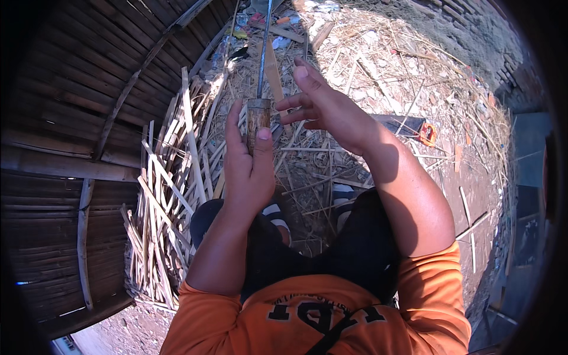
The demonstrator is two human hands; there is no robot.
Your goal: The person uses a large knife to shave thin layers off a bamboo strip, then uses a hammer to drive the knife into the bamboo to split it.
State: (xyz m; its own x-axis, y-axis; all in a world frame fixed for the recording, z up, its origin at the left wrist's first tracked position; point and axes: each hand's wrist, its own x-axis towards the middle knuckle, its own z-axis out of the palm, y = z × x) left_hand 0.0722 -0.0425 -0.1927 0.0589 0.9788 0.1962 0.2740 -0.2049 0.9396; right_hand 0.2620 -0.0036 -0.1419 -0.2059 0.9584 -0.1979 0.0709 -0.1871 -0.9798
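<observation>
Head view, wooden handle [258,118], inside left grip [247,168]

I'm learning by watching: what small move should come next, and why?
Probably bring the right hand in to steady the wooden handle: the left hand alone seems to hold it, a long metal rod extends from its end, and the right hand is close by.

One fisheye view looks down from the head, close above the orange shirt [284,331].
</observation>
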